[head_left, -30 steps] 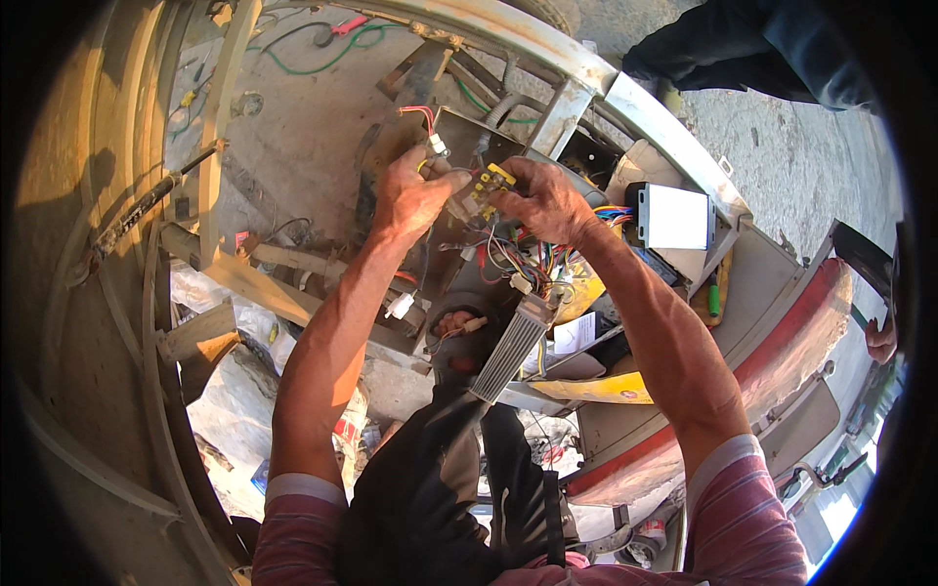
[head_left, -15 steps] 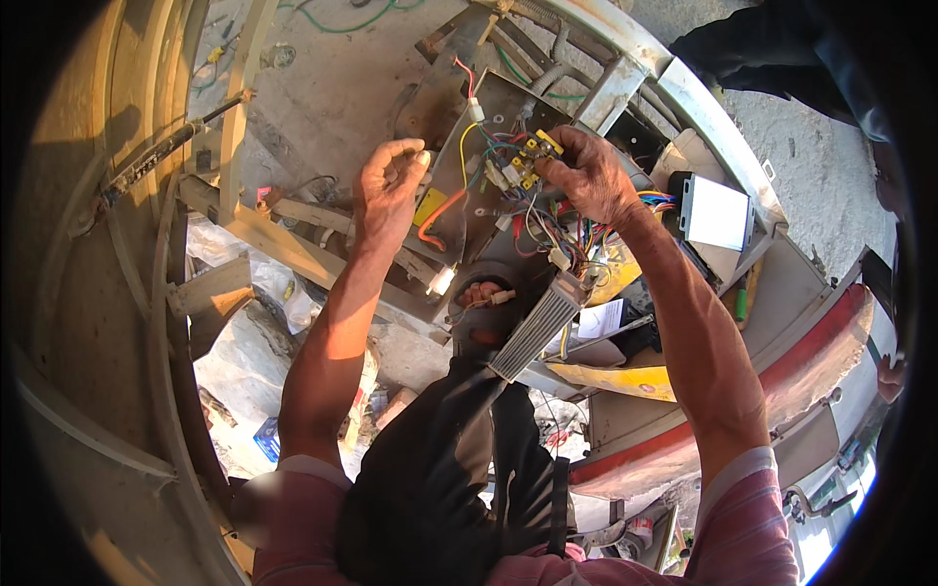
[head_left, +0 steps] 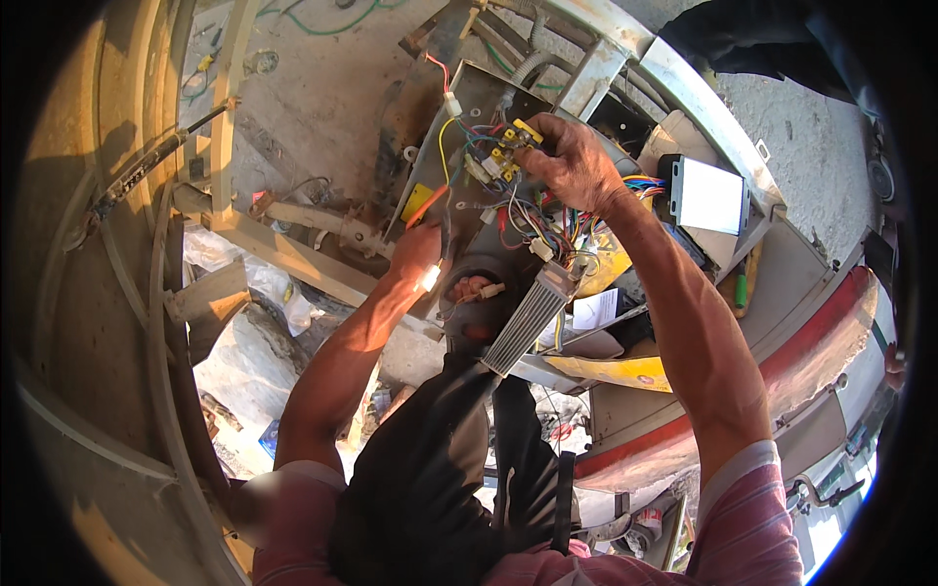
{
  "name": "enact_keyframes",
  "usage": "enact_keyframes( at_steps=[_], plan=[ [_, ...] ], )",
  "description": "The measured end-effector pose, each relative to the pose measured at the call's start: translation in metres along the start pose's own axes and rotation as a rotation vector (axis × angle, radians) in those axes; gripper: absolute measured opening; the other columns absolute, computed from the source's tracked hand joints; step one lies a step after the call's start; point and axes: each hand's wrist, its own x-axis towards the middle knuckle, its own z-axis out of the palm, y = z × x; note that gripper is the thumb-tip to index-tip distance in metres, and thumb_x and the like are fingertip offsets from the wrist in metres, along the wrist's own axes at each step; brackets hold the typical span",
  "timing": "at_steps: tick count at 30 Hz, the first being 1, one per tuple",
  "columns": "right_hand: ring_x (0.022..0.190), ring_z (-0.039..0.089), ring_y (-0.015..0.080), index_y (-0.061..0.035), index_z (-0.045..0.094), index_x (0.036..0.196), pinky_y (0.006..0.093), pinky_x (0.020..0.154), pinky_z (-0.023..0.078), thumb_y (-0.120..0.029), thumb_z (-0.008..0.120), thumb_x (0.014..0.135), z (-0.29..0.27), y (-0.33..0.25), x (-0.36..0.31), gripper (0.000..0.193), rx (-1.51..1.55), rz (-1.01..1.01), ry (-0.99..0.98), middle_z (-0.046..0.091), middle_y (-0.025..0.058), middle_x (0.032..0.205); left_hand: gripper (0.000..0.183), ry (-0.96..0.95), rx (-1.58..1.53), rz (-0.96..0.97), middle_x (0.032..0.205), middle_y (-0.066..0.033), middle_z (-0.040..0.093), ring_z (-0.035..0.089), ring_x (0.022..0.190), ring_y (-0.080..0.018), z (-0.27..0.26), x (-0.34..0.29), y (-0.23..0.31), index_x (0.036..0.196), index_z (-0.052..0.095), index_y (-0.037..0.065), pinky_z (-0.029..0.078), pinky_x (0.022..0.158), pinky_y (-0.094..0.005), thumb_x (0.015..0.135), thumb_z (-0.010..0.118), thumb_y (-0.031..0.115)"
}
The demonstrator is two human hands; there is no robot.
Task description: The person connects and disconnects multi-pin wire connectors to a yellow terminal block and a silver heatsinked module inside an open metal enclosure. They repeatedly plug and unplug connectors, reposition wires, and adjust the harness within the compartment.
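Note:
My right hand (head_left: 576, 164) pinches a small dark terminal block with yellow parts (head_left: 513, 145) between thumb and fingers, in a tangle of thin coloured wires (head_left: 547, 223). My left hand (head_left: 417, 252) is closed at the lower end of a thick orange cable (head_left: 427, 205); its fingertips are mostly hidden. A white plug (head_left: 431, 277) hangs across that wrist. Below the wires, a finned metal box (head_left: 532, 324) stands tilted. A yellow wire (head_left: 443, 146) runs up to a white connector with red leads (head_left: 451, 103). Behind lies a grey metal panel (head_left: 469, 93).
A silver box (head_left: 708, 195) sits right of my right forearm. A green-handled tool (head_left: 741, 289) lies beyond it. A curved metal frame rail (head_left: 684, 88) arcs along the right, and beige frame bars (head_left: 293, 256) cross at left. Another person's dark clothing (head_left: 757, 39) shows top right.
My left hand has come down from its raised place to the orange cable, which now runs straighter. My right hand stays on the terminal block. The whole view has shifted slightly.

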Motion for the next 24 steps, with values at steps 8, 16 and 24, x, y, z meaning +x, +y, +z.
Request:
enact_keyframes(
  at_steps=[8, 16, 24],
  plan=[
    [0.096, 0.074, 0.0364, -0.0059, 0.076, 0.118, 0.0455, 0.085, 0.057, -0.039, 0.071, 0.091, -0.002, -0.006, -0.004, 0.043, 0.001, -0.028, -0.003, 0.076, 0.02, 0.105, 0.029, -0.08, 0.143, 0.004, 0.115, -0.03, 0.072, 0.071, 0.109, -0.0474, 0.009, 0.033, 0.004, 0.123, 0.07, 0.003, 0.058, 0.088, -0.0543, 0.097, 0.06, 0.011],
    [0.081, 0.066, 0.0246, -0.0004, 0.073, 0.113, 0.0403, 0.076, 0.054, -0.031, 0.073, 0.089, -0.001, -0.007, -0.003, 0.038, -0.03, -0.074, 0.027, 0.072, 0.0147, 0.089, 0.02, -0.082, 0.09, 0.15, 0.102, -0.0302, 0.074, 0.073, 0.094, -0.0491, 0.0, 0.031, 0.005, 0.106, 0.072, 0.0, 0.058, 0.076, -0.0573, 0.094, 0.059, 0.01],
    [0.089, 0.073, 0.0373, -0.0068, 0.075, 0.117, 0.0469, 0.082, 0.056, -0.038, 0.072, 0.089, -0.002, -0.006, -0.003, 0.043, -0.053, -0.026, -0.004, 0.075, 0.0205, 0.098, 0.027, -0.193, 0.021, 0.034, 0.109, -0.0314, 0.073, 0.069, 0.104, -0.0522, 0.003, 0.036, 0.001, 0.119, 0.068, 0.001, 0.055, 0.084, -0.0597, 0.094, 0.058, 0.005]
  ],
)
